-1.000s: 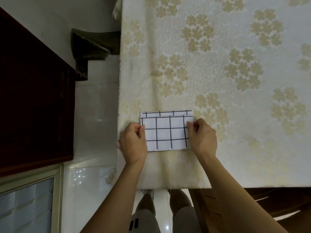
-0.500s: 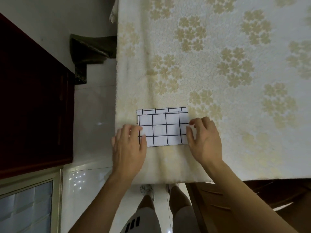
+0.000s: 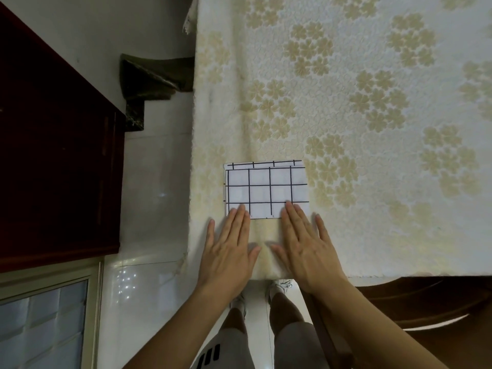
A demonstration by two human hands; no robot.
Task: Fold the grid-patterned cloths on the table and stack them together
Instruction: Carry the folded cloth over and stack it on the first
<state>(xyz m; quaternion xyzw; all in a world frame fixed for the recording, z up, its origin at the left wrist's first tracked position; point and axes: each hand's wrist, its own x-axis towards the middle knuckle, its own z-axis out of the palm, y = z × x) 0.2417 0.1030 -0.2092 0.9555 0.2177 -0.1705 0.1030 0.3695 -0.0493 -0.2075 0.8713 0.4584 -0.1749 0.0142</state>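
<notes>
Cloth [image 3: 266, 190], folded to a small rectangle, lies on the worktop [image 3: 372, 129] directly ahead of both hands, close to the near edge and towards the worktop's left side. A second layer or cloth shows as a narrow gridded strip past its far edge, so a stack is judged to be formed already; how many cloths are in it cannot be told.

Left hand [image 3: 229, 251] is laid flat, its grip wide with fingers straight, nothing held; only the fingertips [image 3: 241, 209] reach the cloth's near left corner. Right hand [image 3: 306, 249] is likewise spread flat with a wide grip, its fingertips [image 3: 290, 207] touching the near edge towards the right corner. Both palms rest on the bare worktop, short of the cloth.

The cloth's long axis runs left to right, across the line of the forearms, and the hands are set one towards each end of it, about equally near. Neither hand is favoured; any pressing or smoothing would be carried forward, away from the body, across the short dimension. No other grid cloth is seen on the visible worktop, so the task is judged close to done.
</notes>
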